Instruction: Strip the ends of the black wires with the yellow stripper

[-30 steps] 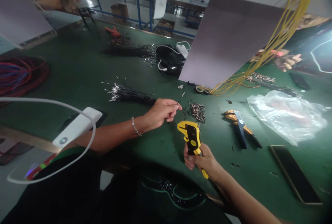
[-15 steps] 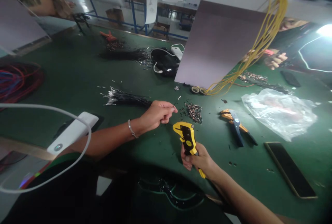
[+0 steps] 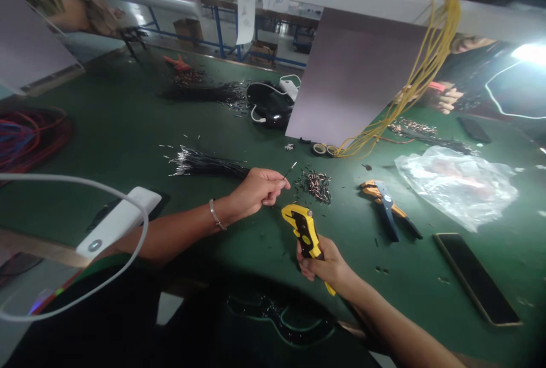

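Observation:
Between the fingertips of my left hand point(image 3: 261, 190) is a thin black wire point(image 3: 290, 170), its pale stripped end pointing up and away from me. My right hand point(image 3: 322, 263) is wrapped round the handles of a yellow and black wire stripper point(image 3: 305, 231), whose head tilts toward the left hand without touching it. Behind my left hand lies a bundle of black wires point(image 3: 209, 163) with bare, silvery ends fanned to the left. A small heap of cut insulation bits point(image 3: 316, 186) sits just beyond the stripper's head.
To the right lie an orange and blue wire stripper point(image 3: 386, 203), a phone point(image 3: 475, 280) and a clear plastic bag point(image 3: 460, 183). Yellow wires point(image 3: 426, 72) hang over a grey panel point(image 3: 350, 72). A white power bank point(image 3: 119, 221) with its cable is at left. Other people's hands point(image 3: 446, 98) work across the table.
The yellow wire stripper has tipped slightly to the left in my right hand. My left hand stays nearly still with the wire. The whole view has shifted a little.

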`<state>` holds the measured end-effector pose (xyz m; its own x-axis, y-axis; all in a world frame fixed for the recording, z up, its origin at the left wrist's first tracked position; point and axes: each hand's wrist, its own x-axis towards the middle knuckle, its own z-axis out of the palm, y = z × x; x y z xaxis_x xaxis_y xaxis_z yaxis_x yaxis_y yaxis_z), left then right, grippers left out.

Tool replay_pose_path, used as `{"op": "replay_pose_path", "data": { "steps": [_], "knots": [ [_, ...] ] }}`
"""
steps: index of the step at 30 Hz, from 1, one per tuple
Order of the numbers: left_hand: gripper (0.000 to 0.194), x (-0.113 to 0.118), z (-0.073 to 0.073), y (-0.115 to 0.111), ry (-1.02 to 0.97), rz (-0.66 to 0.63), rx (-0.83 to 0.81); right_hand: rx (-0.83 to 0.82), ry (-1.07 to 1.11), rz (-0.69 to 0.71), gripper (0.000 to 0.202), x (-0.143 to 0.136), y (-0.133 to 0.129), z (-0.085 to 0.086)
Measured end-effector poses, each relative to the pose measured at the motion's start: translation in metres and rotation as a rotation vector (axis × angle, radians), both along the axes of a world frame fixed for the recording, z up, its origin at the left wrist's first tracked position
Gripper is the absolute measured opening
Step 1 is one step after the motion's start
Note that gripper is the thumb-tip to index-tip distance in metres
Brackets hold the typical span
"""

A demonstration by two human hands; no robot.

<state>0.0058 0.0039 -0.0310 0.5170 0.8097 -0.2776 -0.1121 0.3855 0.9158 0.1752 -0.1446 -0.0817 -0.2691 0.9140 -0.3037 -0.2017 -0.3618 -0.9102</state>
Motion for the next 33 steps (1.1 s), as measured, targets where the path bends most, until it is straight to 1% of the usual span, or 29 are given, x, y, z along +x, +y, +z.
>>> {"op": "replay_pose_path", "data": {
  "steps": [3,7,10,14,19,22,25,33],
  "knots": [
    [0.014,0.000,-0.001,0.000,-0.001,-0.010,0.001,0.019,-0.027,-0.001,0.016,0.001,0.001,-0.001],
    [0.014,0.000,0.000,-0.003,0.000,-0.022,-0.005,0.013,0.043,-0.011,0.014,0.003,0.003,-0.007],
    [0.013,-0.001,0.003,-0.005,0.012,-0.032,-0.002,-0.002,0.048,-0.030,0.017,0.004,0.003,-0.009],
    [0.012,-0.002,0.002,-0.003,0.022,-0.036,0.018,-0.018,0.053,-0.023,0.019,0.005,0.003,-0.007],
    [0.014,-0.002,-0.006,0.004,0.015,-0.015,0.025,-0.062,0.155,0.016,0.017,0.005,0.001,-0.005],
    [0.014,-0.001,-0.009,0.004,0.022,-0.029,0.019,-0.077,0.161,0.035,0.015,0.005,0.000,-0.003],
    [0.014,0.000,-0.009,0.002,0.025,-0.037,0.014,-0.087,0.168,0.038,0.015,0.005,0.000,-0.001],
    [0.014,0.001,-0.008,0.001,0.028,-0.048,-0.001,-0.130,0.307,0.046,0.016,0.003,0.000,-0.002]
  ]
}}
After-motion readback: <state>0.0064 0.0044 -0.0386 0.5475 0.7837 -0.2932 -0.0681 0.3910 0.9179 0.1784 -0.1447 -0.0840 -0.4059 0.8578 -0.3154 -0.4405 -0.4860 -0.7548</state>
